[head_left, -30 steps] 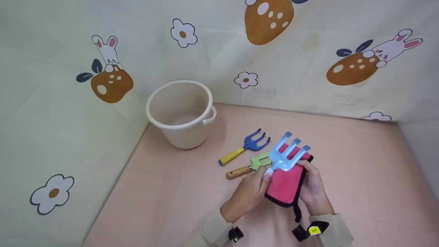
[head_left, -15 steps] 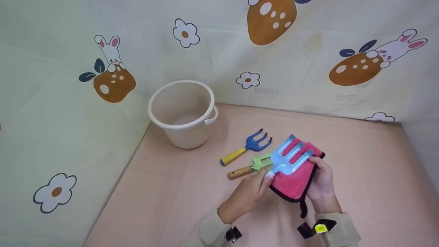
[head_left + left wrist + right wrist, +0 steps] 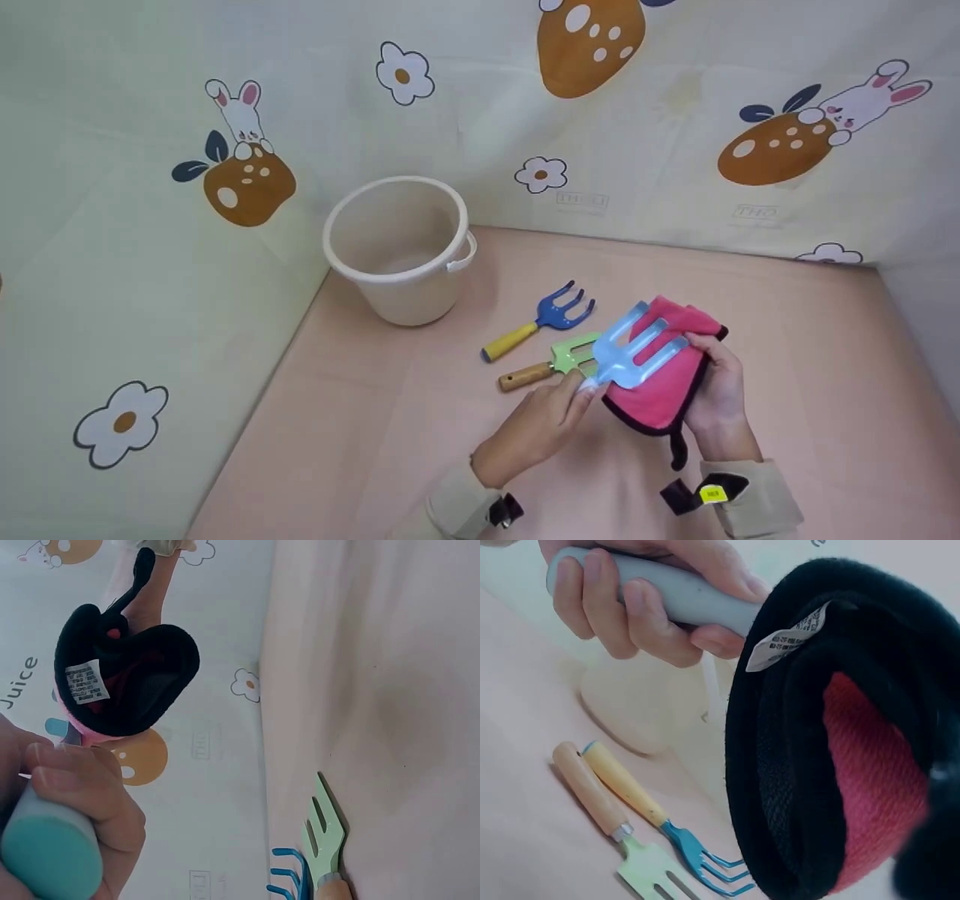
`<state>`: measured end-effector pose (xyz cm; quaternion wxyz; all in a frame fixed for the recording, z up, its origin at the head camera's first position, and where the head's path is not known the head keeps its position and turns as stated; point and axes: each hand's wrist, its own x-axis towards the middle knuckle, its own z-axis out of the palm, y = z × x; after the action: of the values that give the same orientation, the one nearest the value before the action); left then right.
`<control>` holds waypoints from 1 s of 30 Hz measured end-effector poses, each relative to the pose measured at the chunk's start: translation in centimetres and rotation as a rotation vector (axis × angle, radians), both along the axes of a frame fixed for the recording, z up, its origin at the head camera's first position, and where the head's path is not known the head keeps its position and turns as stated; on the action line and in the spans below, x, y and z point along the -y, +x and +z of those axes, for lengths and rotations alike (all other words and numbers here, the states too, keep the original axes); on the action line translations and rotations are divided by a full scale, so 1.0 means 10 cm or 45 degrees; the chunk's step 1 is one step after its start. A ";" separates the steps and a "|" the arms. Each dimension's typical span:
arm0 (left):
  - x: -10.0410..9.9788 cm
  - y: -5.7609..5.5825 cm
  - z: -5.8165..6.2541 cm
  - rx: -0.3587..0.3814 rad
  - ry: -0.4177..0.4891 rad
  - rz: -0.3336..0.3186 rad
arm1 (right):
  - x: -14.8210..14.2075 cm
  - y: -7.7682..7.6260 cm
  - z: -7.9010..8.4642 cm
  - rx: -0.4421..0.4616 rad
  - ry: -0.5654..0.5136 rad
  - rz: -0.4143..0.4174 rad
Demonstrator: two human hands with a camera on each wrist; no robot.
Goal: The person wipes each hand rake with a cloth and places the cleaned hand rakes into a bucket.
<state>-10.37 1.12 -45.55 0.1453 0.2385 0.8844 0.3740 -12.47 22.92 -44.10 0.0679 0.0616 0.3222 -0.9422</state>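
The wall (image 3: 465, 120) has bunnies and flowers on it. The table (image 3: 360, 420) is pink, and the white bucket (image 3: 412, 300) stands on it. To the right of the bucket and closer to the person, the right hand (image 3: 716, 390) holds the pink cloth (image 3: 652, 409). Both wrist views look into its dark folds; from the head you see the pink side. The left hand (image 3: 532, 427) has its fingers wrapped round the handle of the pale fork (image 3: 619, 361), in front of the cloth. I can't tell if they touch. The green fork (image 3: 561, 360) and the blue fork (image 3: 551, 315) lie side by side, right of the bucket, the blue one nearer it. Only the wrist views show the white tag (image 3: 88, 682) on the cloth.
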 end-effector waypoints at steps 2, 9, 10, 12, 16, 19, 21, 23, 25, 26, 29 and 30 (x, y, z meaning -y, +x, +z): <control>0.00 0.00 0.01 0.009 -0.014 -0.003 | -0.01 0.00 0.02 -0.021 0.013 0.000; 0.02 -0.01 0.01 0.016 -0.010 -0.024 | -0.05 0.00 0.06 -0.120 0.155 0.022; 0.03 -0.01 0.00 0.019 -0.008 -0.026 | -0.06 0.00 0.07 -0.131 0.190 0.025; 0.03 -0.01 0.00 0.024 -0.006 -0.030 | -0.06 0.00 0.07 -0.154 0.263 0.020; 0.05 -0.01 -0.02 0.031 -0.002 -0.034 | -0.05 0.00 0.07 -0.266 0.367 -0.019; 0.05 -0.01 -0.03 0.034 -0.010 -0.033 | -0.05 0.00 0.07 -0.347 0.460 -0.079; 0.05 -0.01 -0.04 0.036 -0.017 -0.029 | -0.04 0.01 0.08 -0.381 0.548 -0.115; 0.04 -0.02 -0.05 0.044 -0.023 -0.021 | -0.04 0.02 0.10 -0.383 0.676 -0.153; 0.03 -0.02 -0.08 0.050 -0.030 -0.015 | -0.05 0.02 0.11 -0.374 0.812 -0.187; 0.02 -0.03 -0.08 0.059 -0.035 -0.011 | -0.05 0.03 0.12 -0.363 0.882 -0.198; 0.00 -0.03 -0.10 0.102 -0.056 0.002 | -0.06 0.04 0.12 -0.347 1.094 -0.221; -0.01 -0.04 -0.10 0.119 -0.067 0.006 | -0.06 0.05 0.12 -0.358 1.149 -0.231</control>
<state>-10.73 1.21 -46.58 0.1917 0.2147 0.8867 0.3618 -11.99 23.52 -42.95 -0.0923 -0.0152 0.6983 -0.7097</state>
